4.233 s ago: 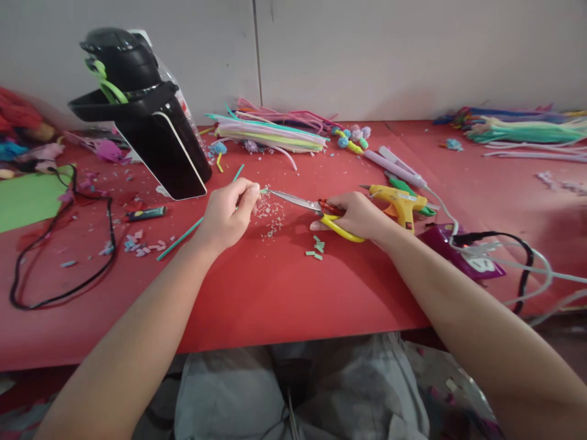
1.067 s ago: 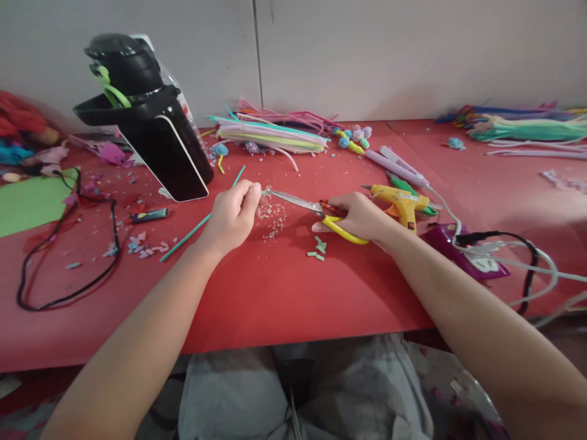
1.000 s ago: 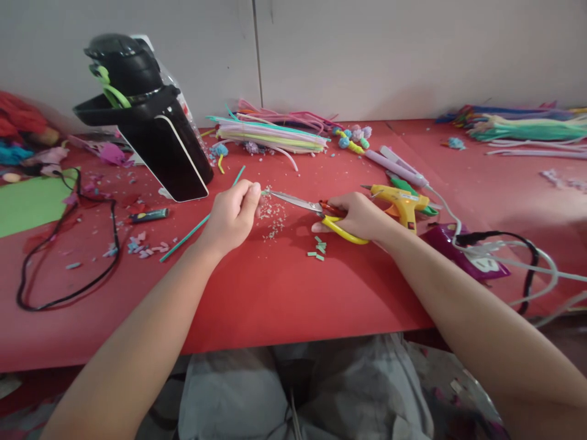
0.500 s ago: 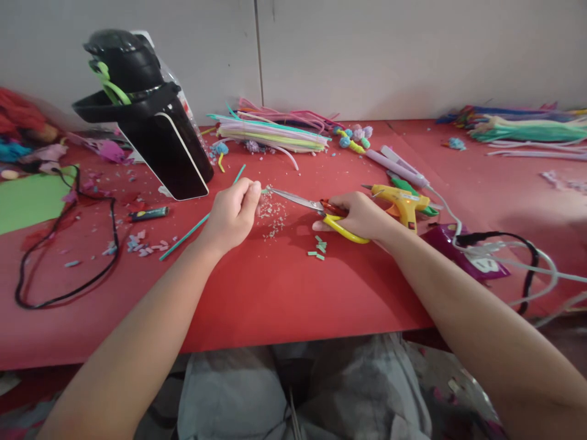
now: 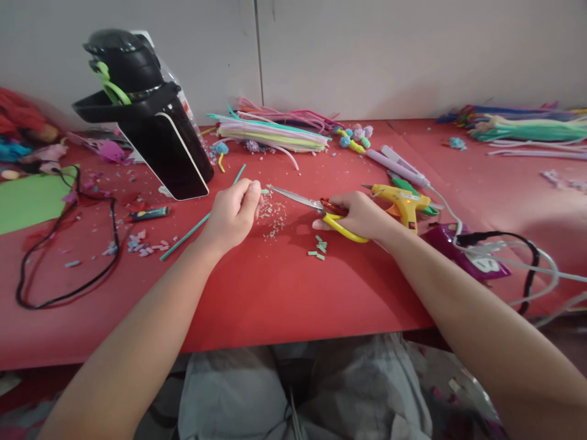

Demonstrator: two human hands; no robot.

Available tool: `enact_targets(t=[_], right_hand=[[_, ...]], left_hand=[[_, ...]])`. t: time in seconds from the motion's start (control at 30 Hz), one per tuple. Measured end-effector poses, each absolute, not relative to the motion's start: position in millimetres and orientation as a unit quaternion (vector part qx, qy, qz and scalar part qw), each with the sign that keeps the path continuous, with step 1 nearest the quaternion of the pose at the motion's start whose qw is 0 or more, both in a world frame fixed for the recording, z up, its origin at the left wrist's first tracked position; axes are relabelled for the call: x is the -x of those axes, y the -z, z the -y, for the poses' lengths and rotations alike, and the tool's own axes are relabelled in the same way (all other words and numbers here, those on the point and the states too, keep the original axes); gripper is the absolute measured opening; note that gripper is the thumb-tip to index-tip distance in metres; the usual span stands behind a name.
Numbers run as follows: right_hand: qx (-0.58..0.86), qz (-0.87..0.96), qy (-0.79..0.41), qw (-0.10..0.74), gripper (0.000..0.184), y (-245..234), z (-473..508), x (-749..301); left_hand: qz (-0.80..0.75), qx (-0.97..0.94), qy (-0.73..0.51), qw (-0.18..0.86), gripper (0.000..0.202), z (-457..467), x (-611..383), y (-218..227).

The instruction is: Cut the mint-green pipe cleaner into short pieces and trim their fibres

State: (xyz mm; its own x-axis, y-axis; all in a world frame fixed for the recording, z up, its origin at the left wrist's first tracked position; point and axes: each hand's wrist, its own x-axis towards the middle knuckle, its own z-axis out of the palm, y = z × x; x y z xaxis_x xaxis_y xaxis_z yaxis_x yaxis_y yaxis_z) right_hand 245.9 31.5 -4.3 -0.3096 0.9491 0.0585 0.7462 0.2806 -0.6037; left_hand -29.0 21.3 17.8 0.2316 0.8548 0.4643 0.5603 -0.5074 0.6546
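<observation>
My left hand (image 5: 235, 208) is closed in a pinch on a short piece of pale green pipe cleaner (image 5: 265, 192), whose end shows past the thumb. My right hand (image 5: 355, 214) grips scissors (image 5: 298, 198) with yellow and red handles. Their tips point left, close beside the green piece, with the blades nearly together. Fine green clippings (image 5: 274, 220) lie scattered below the tips. Several cut green bits (image 5: 320, 247) rest on the red table near my right hand. A teal pipe cleaner (image 5: 190, 232) runs behind my left hand, which hides its middle.
A black flask (image 5: 132, 67) with a phone (image 5: 162, 156) leaning on it stands at left. Pipe cleaner bundles (image 5: 275, 134) lie along the wall. To the right are a yellow glue gun (image 5: 398, 198), a lilac heated tool (image 5: 397, 165) and cables (image 5: 518, 247).
Slightly more of the green piece shows past my left thumb, and the scissor tips sit a touch farther from it. Both hands keep nearly the same place.
</observation>
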Motion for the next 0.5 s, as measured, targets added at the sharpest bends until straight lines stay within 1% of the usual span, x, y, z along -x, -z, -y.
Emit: enact_targets(t=[0.3, 0.5], right_hand=[[0.537, 0.778, -0.249, 0.212, 0.065, 4.1, -31.1, -247.2], [0.542, 0.779, -0.241, 0.203, 0.066, 6.0, -32.1, -248.0]], left_hand=[[-0.464, -0.764, -0.418, 0.160, 0.047, -22.3, 29.3, -17.6], [-0.467, -0.766, -0.412, 0.162, 0.045, -21.2, 29.4, -16.7]])
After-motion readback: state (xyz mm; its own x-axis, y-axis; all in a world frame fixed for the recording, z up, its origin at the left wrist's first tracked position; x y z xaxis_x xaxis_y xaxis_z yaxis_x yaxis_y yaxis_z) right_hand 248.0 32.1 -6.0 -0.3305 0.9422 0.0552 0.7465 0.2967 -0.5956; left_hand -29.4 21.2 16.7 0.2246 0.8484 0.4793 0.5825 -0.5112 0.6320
